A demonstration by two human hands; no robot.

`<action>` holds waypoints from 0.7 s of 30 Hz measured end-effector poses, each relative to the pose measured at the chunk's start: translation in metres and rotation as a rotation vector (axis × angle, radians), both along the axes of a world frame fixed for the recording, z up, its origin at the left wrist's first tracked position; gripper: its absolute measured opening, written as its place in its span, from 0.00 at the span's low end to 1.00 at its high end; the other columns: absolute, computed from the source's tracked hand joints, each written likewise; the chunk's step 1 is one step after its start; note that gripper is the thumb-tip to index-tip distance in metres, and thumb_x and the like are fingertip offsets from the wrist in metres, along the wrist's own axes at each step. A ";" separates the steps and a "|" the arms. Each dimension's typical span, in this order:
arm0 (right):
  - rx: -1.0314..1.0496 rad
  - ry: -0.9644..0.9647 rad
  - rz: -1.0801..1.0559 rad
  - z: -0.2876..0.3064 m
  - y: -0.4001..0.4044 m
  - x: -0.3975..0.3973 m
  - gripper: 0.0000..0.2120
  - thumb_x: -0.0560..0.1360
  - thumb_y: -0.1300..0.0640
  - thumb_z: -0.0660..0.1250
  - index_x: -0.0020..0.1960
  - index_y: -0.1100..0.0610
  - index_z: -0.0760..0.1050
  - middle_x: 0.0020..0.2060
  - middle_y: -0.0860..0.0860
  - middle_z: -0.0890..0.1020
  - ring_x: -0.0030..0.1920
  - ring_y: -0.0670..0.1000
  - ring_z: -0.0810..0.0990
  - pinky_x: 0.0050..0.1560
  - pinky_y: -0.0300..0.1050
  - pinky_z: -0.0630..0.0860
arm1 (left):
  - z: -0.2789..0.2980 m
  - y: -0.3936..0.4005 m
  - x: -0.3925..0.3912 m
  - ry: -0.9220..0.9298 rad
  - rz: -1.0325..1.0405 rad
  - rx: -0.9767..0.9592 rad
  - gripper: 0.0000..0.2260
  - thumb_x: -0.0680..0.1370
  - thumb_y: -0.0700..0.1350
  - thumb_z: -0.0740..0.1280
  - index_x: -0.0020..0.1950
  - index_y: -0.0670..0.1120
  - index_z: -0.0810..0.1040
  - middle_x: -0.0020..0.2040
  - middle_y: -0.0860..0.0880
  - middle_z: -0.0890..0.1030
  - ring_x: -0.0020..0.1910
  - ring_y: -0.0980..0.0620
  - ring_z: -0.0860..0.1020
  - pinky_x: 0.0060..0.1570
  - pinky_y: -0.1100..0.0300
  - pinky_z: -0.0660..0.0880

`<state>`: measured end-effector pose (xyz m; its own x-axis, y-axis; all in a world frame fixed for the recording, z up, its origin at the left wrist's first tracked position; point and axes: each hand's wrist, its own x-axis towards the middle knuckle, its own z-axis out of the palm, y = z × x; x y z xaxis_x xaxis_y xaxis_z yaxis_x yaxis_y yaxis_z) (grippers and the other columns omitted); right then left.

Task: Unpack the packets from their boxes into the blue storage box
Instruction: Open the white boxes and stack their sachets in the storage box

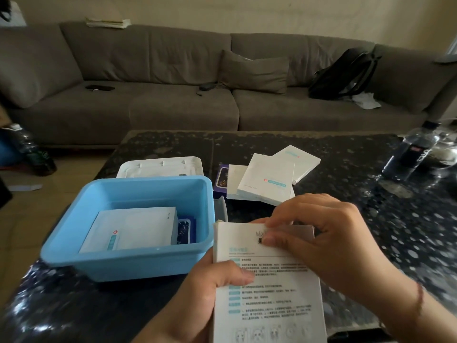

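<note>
Sitting at table [346,169] near edge: blue box [138,263], bare top right | left hand [205,293] gripping white box [267,288] | right hand [321,238] fingertips pinching its top flap.

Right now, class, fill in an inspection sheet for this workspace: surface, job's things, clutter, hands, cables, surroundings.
Surface: dark speckled table, glossy.
Job's things: blue storage box holds white packets and dark blue packets; white boxes stacked behind; white lid beyond.
Clutter: water bottle, far right.
Hands: left hand grips the held box; right hand works its top flap.
Cables: nothing seen.
Surroundings: grey sofa with black backpack.
</note>
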<state>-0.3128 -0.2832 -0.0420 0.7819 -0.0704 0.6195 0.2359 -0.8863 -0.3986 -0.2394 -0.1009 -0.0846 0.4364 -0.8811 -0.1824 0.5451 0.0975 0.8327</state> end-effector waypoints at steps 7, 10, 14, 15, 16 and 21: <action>-0.412 -0.182 0.038 -0.005 -0.007 -0.001 0.09 0.78 0.54 0.68 0.44 0.56 0.84 0.43 0.47 0.85 0.38 0.52 0.82 0.41 0.50 0.77 | 0.002 -0.002 0.001 -0.011 -0.005 0.005 0.18 0.58 0.40 0.71 0.47 0.43 0.86 0.50 0.36 0.85 0.48 0.39 0.85 0.43 0.52 0.81; -0.507 -0.200 0.036 -0.007 -0.005 -0.004 0.09 0.79 0.57 0.66 0.44 0.58 0.83 0.44 0.49 0.85 0.37 0.54 0.81 0.39 0.50 0.77 | 0.002 -0.002 0.000 -0.004 -0.008 -0.008 0.15 0.60 0.35 0.69 0.44 0.40 0.86 0.48 0.35 0.85 0.44 0.39 0.85 0.38 0.53 0.82; -0.464 -0.117 0.001 -0.007 -0.002 -0.003 0.06 0.78 0.57 0.64 0.45 0.55 0.79 0.42 0.47 0.83 0.36 0.51 0.80 0.36 0.45 0.76 | 0.002 -0.002 -0.001 -0.029 -0.023 -0.010 0.16 0.61 0.36 0.68 0.46 0.42 0.87 0.47 0.37 0.85 0.44 0.42 0.86 0.38 0.57 0.81; -0.441 -0.079 -0.008 -0.006 0.000 -0.003 0.05 0.78 0.57 0.63 0.46 0.54 0.77 0.41 0.46 0.82 0.35 0.50 0.79 0.35 0.43 0.75 | 0.002 -0.002 -0.001 -0.049 -0.026 -0.011 0.17 0.60 0.38 0.70 0.48 0.44 0.87 0.49 0.38 0.85 0.47 0.42 0.85 0.41 0.57 0.81; -0.415 -0.038 -0.018 -0.006 0.001 -0.002 0.03 0.77 0.57 0.63 0.46 0.53 0.75 0.40 0.45 0.81 0.34 0.49 0.78 0.34 0.41 0.73 | 0.002 -0.002 -0.002 -0.075 -0.035 -0.016 0.18 0.60 0.41 0.70 0.50 0.46 0.86 0.51 0.39 0.85 0.49 0.42 0.85 0.43 0.57 0.81; -0.328 0.183 -0.098 0.009 0.004 -0.001 0.12 0.73 0.59 0.63 0.42 0.45 0.63 0.33 0.38 0.70 0.29 0.40 0.65 0.30 0.27 0.58 | -0.005 -0.008 0.001 -0.030 -0.087 -0.001 0.17 0.62 0.37 0.68 0.48 0.45 0.86 0.51 0.36 0.85 0.48 0.40 0.85 0.44 0.50 0.82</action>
